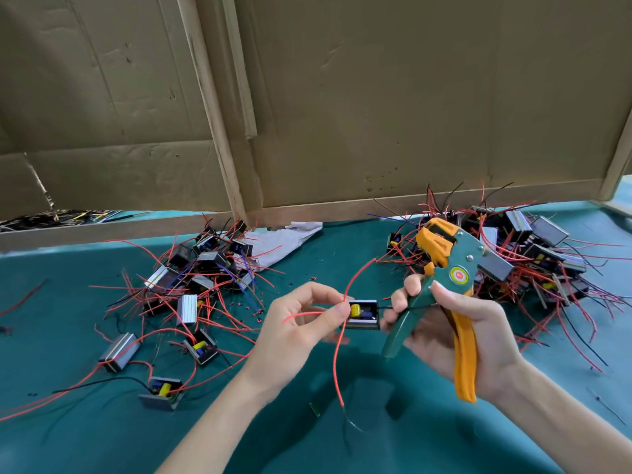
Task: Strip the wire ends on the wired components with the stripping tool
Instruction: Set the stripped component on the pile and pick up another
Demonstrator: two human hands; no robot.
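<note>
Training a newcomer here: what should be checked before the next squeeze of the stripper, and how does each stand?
1. Left hand pinches component: ok.
2. Right hand grips stripping tool: ok.
3. Tool handles spread: ok.
4. Red wire end in tool head: not ok, stands left of it.
5. Black wire clear of handles: not ok, crosses them.
6. Ends already bare: cannot tell.

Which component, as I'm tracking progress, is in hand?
The component the left hand pinches, beside the stripping tool; the others lie on the table.
</note>
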